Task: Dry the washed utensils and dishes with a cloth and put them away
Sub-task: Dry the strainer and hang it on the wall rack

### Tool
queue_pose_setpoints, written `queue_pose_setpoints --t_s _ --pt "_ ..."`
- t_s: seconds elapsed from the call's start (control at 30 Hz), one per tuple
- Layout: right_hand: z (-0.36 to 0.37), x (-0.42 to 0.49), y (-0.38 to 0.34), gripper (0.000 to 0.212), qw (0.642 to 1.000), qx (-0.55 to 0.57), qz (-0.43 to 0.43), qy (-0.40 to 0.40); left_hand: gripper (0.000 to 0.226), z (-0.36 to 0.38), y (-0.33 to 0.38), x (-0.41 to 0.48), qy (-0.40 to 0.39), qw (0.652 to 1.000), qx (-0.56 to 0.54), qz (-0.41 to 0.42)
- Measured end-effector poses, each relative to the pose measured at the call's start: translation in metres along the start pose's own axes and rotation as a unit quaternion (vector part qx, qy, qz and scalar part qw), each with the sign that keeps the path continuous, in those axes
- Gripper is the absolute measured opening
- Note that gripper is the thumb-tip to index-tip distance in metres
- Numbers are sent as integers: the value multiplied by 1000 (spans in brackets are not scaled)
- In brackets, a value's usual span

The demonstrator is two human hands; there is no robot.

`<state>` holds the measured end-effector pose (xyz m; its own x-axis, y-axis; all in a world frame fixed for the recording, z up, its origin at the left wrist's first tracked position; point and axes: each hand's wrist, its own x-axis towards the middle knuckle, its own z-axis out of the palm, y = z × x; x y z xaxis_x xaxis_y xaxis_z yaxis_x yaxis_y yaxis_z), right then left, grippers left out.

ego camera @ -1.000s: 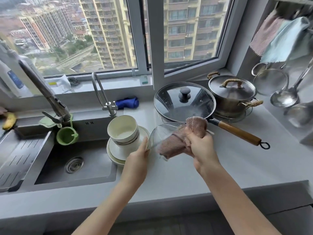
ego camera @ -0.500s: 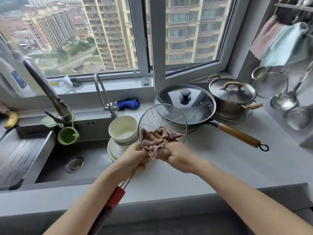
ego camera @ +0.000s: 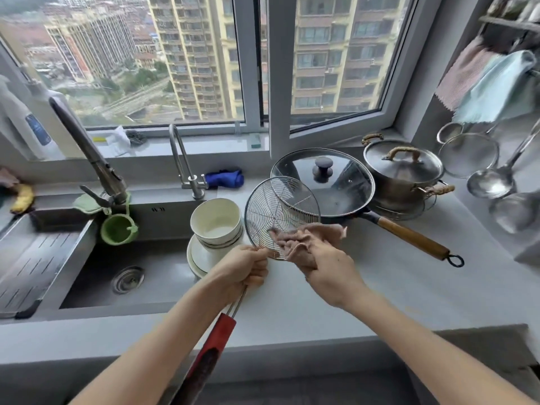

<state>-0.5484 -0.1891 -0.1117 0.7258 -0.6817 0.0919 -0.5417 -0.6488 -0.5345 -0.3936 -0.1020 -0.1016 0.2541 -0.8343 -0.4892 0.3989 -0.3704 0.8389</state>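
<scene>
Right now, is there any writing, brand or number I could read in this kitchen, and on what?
No text is readable anywhere.
White bottle by the tap: its blue label is too blurred to read.
Skimmer, cloth, bowls, wok lid, pot: no writing shows.

1. Skimmer handle [ego camera: 218,336] runs under the left hand [ego camera: 242,270] and off the bottom edge, blurry down there.
2. Cloth [ego camera: 304,241] hides the mesh's [ego camera: 271,211] lower right plus the fingertips of the right hand [ego camera: 330,271].
3. Bottle [ego camera: 27,133] label's too small to read.
4. Lowest ladle's [ego camera: 514,211] blurry, cropped at right edge.
</scene>
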Motion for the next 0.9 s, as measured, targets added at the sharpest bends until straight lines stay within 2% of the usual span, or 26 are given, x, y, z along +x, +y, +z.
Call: queue_pose_setpoints --t_s 0.03,0.07,0.1,0.17,0.2,0.27,0.3,0.4,0.47,0.53,0.6,0.67,0.77,0.9 --pt "-5 -5 -9 23 984 170 48 22 21 2 -2 2 4 1000 -9 5" --pt "-10 -6 -13 11 940 322 78 86 29 3 -2 4 9 1000 -18 9" --pt "-15 -5 -14 16 887 415 114 165 34 4 -1 5 15 999 -29 13" --pt "-23 2 -12 23 802 519 189 225 31 8 2 4 10 999 -45 18" --pt "-24 5 -14 22 775 557 213 207 28 12 3 3 -1 999 -49 17" --pt "-23 13 -19 46 747 613 227 121 31 21 2 -1 -32 998 -48 3" --pt "-24 17 -21 51 727 645 220 88 31 24 2 -2 -46 998 -52 -11" --pt "-27 31 -14 31 651 725 206 89 32 30 2 -7 -81 994 -60 -47" --pt "-23 37 -10 11 653 699 258 135 31 31 2 -9 -87 995 -30 -41" --pt "-13 42 -7 19 685 628 317 190 30 34 1 -10 -88 995 -10 -37" --pt "-8 44 -7 24 700 588 347 210 30 35 -5 -14 -86 995 -20 -38" --pt "-11 49 -2 25 705 567 359 229 27 32 -16 -23 -84 996 -18 -29" --pt "-16 59 13 19 711 538 365 269 13 30 -38 -45 -70 997 32 31" --pt "-5 65 22 26 747 512 332 264 12 34 -46 -61 -72 997 20 28"
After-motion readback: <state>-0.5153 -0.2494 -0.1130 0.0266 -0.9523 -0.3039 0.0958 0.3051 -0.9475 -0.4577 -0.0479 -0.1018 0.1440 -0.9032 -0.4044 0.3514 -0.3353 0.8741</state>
